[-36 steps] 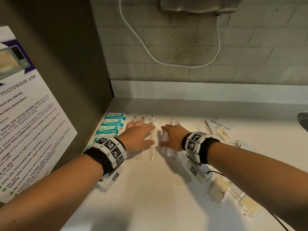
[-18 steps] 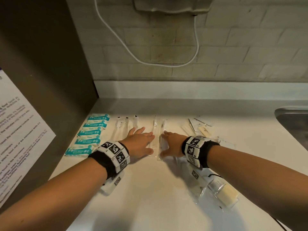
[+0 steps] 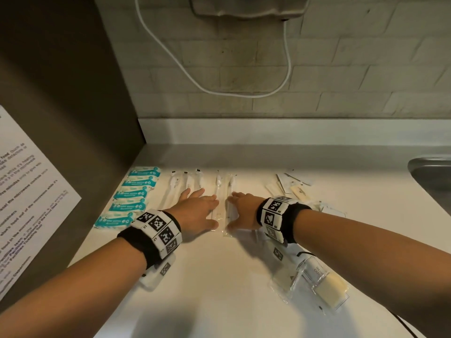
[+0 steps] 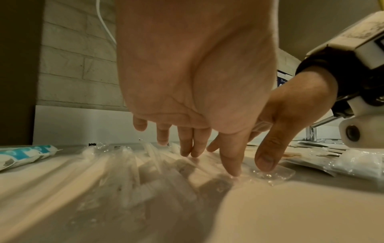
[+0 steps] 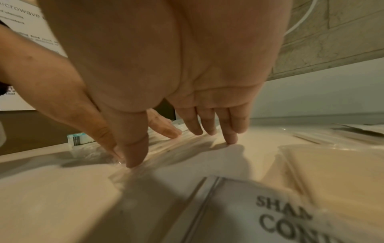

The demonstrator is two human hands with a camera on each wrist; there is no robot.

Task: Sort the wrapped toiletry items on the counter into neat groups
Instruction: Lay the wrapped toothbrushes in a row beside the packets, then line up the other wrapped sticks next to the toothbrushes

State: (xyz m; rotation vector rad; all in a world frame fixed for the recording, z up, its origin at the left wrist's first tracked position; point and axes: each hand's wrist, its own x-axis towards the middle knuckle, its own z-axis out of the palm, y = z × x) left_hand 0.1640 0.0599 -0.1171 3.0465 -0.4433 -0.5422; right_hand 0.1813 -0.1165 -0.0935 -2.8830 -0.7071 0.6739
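Where the counter (image 3: pixel 219 276) is nearest, a clear-wrapped cream bottle (image 3: pixel 329 286) printed SHA/CON is seen at right, beside the right forearm. Further in, the left hand (image 3: pixel 197 213) and right hand (image 3: pixel 244 211) are laid palm-down side by side, fingers straight and loosely spread, nothing gripped; fingertips (image 4: pixel 232 171) are pressed on clear-wrapped toothbrushes (image 3: pixel 223 191) lying near-to-far at centre. Teal sachets (image 3: pixel 131 193) are stacked in a column at left, flat packets (image 3: pixel 290 184) clustered far right. Sink edge (image 3: pixel 429 172) is seen far right.
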